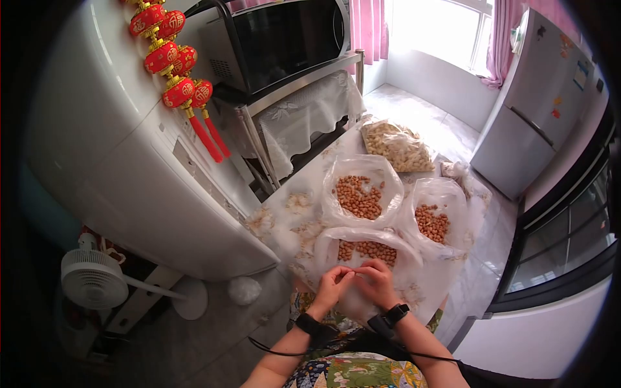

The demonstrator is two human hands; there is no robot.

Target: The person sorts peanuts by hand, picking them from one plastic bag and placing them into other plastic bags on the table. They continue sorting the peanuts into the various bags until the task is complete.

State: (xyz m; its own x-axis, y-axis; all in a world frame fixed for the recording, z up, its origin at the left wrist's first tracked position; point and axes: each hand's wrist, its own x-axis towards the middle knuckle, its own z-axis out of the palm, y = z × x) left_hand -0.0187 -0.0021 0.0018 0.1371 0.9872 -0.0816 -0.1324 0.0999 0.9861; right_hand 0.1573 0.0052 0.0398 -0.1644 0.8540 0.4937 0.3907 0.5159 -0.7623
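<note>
My left hand (334, 288) and my right hand (378, 282) meet over the near rim of the closest clear plastic bag (326, 249). The fingers of both are closed, thumbs and fingertips pinched together. Whatever is between them is too small to make out. Reddish-brown shelled peanuts (376, 251) lie in that bag, just beyond my fingertips. Behind it stands a second open bag (331, 196) with more peanuts (359, 197). To the right, a third open bag (453, 200) holds a smaller heap of peanuts (432, 223).
A full bag of pale pieces (398, 147) lies at the table's far end. The cloth-covered table (284, 223) stands beside a white cabinet (142, 181). A microwave (284, 39) sits on a rack, a fridge (537, 103) stands far right, and a fan (94, 278) is low at left.
</note>
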